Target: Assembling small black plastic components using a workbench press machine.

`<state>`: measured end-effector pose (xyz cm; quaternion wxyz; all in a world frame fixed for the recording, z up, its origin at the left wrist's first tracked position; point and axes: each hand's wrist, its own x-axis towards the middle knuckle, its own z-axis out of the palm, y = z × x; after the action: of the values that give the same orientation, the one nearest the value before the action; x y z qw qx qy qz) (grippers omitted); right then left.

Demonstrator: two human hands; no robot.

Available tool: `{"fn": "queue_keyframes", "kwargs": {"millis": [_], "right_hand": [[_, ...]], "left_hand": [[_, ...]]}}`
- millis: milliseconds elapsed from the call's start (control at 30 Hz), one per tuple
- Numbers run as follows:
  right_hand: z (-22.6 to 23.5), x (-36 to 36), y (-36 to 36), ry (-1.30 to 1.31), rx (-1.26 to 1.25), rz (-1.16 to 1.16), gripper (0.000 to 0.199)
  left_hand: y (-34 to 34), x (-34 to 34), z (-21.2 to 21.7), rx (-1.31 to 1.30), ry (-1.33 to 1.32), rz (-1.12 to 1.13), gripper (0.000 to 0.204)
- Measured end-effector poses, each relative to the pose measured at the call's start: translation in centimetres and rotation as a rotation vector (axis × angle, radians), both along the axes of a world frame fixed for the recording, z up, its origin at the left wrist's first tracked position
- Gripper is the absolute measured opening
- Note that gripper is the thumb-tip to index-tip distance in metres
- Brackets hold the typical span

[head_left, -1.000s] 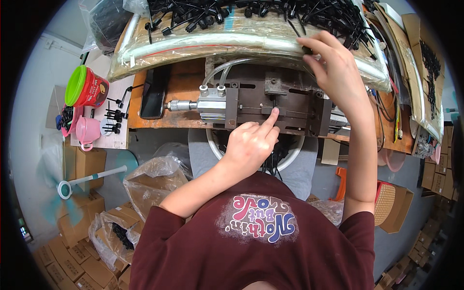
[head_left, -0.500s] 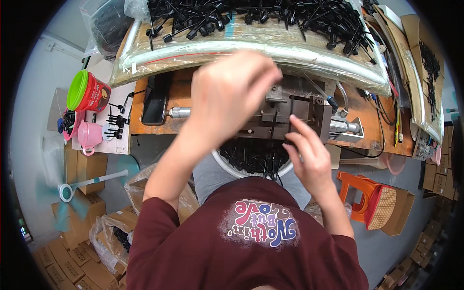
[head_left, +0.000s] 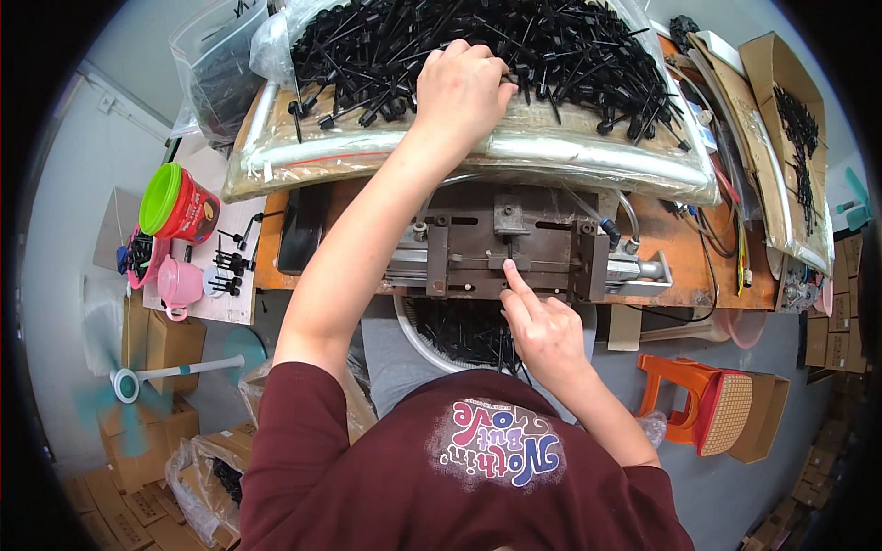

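My left hand (head_left: 462,89) is over the heap of black rod-like plastic parts (head_left: 367,55) on the plastic-covered tray. Its fingers are curled down among the parts, and their tips are hidden, so what they grip does not show. My right hand (head_left: 549,338) points forward with its index finger stretched out and the other fingers bent. That fingertip touches the middle of a dark metal fixture (head_left: 469,266), just below a thin black rod (head_left: 511,246) standing in it. Nothing shows in the right hand.
A white basket (head_left: 411,332) of black parts is at my lap. To the left are a red bucket (head_left: 195,209), a pink cup (head_left: 178,283) and a fan (head_left: 126,386). An orange stool (head_left: 675,399) stands at the right. Cables (head_left: 712,243) hang by the table's right end.
My left hand has moved from above the fixture forward onto the heap. The right hand has shifted left, its index finger now on the fixture's middle.
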<state>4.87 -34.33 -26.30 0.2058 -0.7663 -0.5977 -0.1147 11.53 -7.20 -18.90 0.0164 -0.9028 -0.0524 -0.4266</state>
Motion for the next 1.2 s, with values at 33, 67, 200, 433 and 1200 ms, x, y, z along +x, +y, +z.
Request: {"fn": "queue_keyframes", "kwargs": {"millis": [33,67,200,433,1200], "right_hand": [[0.1,-0.1,-0.1,0.014,-0.019,-0.005,0.021],[0.3,0.0,-0.1,0.028,-0.039,-0.008,0.022],[3.3,1.4,0.1,0.238,-0.005,0.018,0.023],[9.3,9.4,5.9,0.114,0.346,-0.130,0.018],[10.0,15.8,23.6,-0.622,0.124,-0.010,0.018]], "left_hand": [[-0.3,-0.3,0.2,-0.076,0.007,-0.015,0.026],[-0.5,-0.6,0.5,-0.152,0.015,-0.029,0.028],[-0.6,-3.0,1.3,-0.464,0.074,-0.102,0.038],[-2.7,-8.0,2.9,-0.642,0.148,-0.209,0.039],[-13.6,-17.4,-5.6,-0.579,0.305,-0.329,0.026]]}}
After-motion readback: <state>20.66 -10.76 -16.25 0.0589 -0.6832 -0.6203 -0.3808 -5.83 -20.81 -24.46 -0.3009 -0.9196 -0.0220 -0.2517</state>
